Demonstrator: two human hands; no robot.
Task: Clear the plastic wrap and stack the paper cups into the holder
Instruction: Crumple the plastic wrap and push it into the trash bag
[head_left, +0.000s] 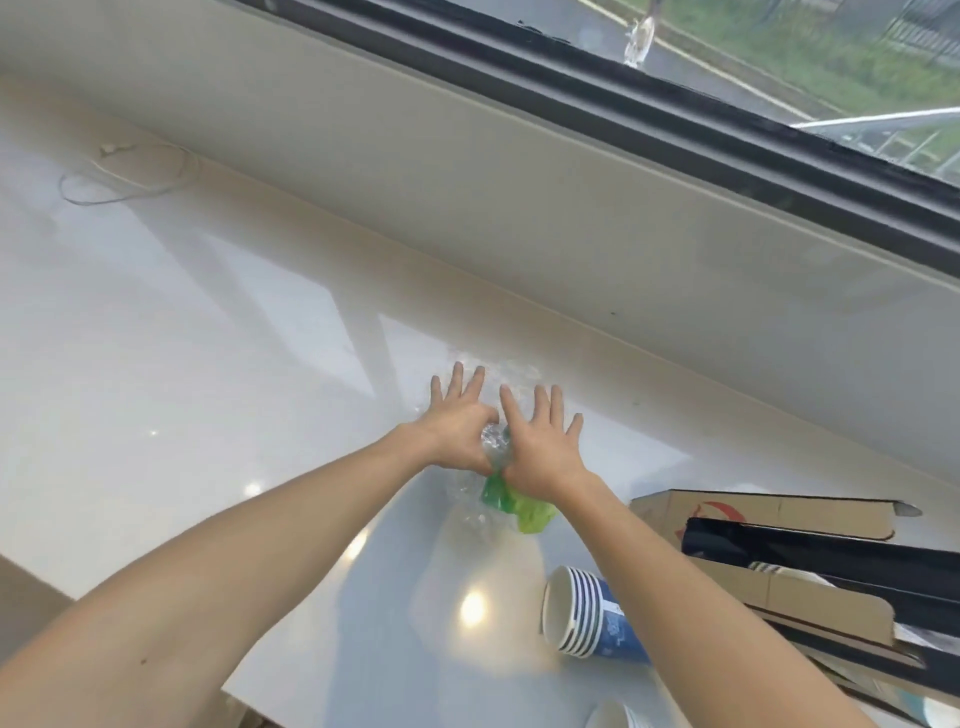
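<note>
No writing is legible. Both hands press flat, fingers spread, on crinkled clear plastic wrap (493, 447) with a green patch: left hand (457, 426) and right hand (540, 447) side by side, gripping nothing. Nearer than the hands, nested blue-and-white paper cups (587, 616) lie sideways on the glossy white bench (182, 415), beside a cardboard box (769, 514).

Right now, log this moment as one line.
left hand, right hand: flat on plastic wrap | cups: on side, unstacked

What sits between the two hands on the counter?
Crumpled clear plastic wrap, bunched between the left hand and right hand, with a green piece below, in the head view.
</note>
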